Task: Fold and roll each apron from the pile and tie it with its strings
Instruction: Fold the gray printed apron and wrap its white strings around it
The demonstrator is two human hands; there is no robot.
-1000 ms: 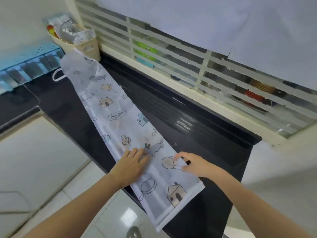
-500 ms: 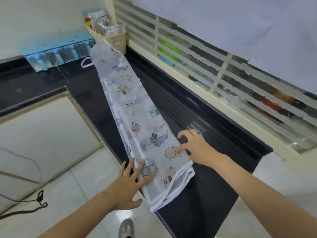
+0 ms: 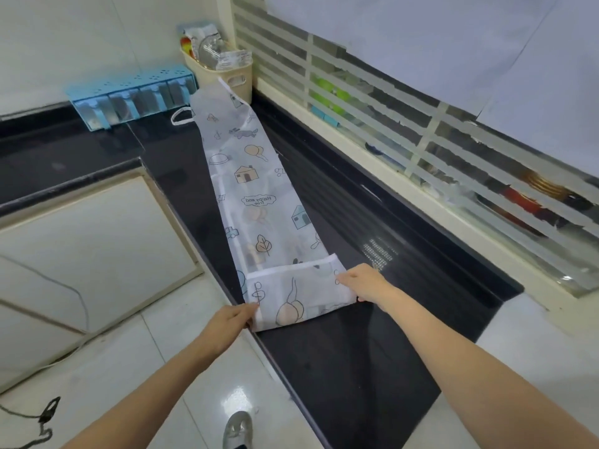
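Item: apron (image 3: 256, 202), white, thin, printed with houses, balloons, leaves and a dog, plus a bubble of lettering. We find it folded into a long narrow strip on the black counter (image 3: 372, 351), running from the near front edge toward the far corner by the wall. Its near end is turned over once onto itself, making a short flap (image 3: 298, 293) with a white hemmed edge across the strip.

Item: string (image 3: 180, 116), white, looped on the counter just beside the strip's far end, on its left.

Item: left hand (image 3: 228, 325). We see it at the counter's front edge, its fingers pinching the left near corner of the flap.

Item: right hand (image 3: 366, 285). It lies on the flap's right edge; the fingers seem to hold the cloth there, though we cannot see under them. The two hands stand apart, one at each side of the fold.

Item: beige basket (image 3: 227, 76) with packets and a clear bag, in the far corner, touching the strip's far end.

Item: blue spice rack (image 3: 133, 97), against the wall, left of the basket.

Item: slatted window (image 3: 405, 124) along the counter's back edge.

Item: grey shoe (image 3: 238, 429) on the tiled floor (image 3: 129, 345) below.
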